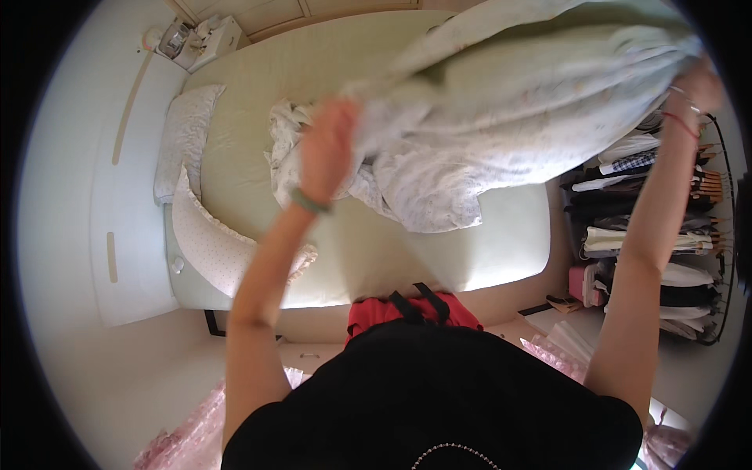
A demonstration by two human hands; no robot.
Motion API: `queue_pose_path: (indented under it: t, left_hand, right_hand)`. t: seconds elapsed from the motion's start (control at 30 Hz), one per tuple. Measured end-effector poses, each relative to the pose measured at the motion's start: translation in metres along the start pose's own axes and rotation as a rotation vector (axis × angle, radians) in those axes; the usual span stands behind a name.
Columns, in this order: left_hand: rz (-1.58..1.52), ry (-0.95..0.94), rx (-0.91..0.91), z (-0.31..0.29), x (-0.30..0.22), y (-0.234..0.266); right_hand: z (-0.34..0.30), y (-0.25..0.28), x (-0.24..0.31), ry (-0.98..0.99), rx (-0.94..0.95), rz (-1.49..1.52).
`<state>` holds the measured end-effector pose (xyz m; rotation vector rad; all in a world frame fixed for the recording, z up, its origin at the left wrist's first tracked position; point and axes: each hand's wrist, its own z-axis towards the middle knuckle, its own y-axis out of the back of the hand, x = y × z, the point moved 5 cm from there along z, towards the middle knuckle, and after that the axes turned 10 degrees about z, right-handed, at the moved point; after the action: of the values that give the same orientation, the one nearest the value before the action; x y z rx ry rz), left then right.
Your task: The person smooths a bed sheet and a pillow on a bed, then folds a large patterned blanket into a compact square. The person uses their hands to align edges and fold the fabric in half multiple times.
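A pale floral quilt is lifted and spread across the bed, its far side raised off the mattress and partly blurred. My right hand, raised at the far right, is closed around a bunched corner of it. On the left, my left hand is curled at the quilt's other end; motion smears its fingers, and the cloth beside them blurs too. Part of the quilt lies crumpled on the light green bed sheet beneath and around my left hand.
A pillow and a curved, frilled cushion lie at the bed's left end. Clothes on hangers fill a rack at right. A red item with black straps sits by the near bed edge. A white bedside cabinet stands far left.
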<state>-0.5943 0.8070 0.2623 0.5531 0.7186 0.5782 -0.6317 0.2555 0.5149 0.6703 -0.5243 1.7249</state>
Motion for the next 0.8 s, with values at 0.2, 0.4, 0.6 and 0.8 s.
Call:
queue_pose_path:
  t: [0.2, 0.4, 0.6, 0.8]
  left_hand:
    - [-0.355, 0.363, 0.381, -0.209, -0.016, -0.059]
    - [-0.397, 0.760, 0.382, -0.315, 0.029, -0.016]
    - [-0.080, 0.635, 0.264, -0.237, 0.096, 0.044]
    - [-0.042, 0.554, 0.134, -0.212, 0.154, 0.086]
  right_hand:
    - [-0.232, -0.098, -0.035, -0.102, 0.237, 0.403]
    - [-0.287, -0.104, -0.082, -0.503, 0.606, 0.456]
    - [-0.293, -0.088, -0.039, -0.649, 1.080, 0.680]
    - [-0.347, -0.026, 0.050, 0.084, 2.074, -0.203]
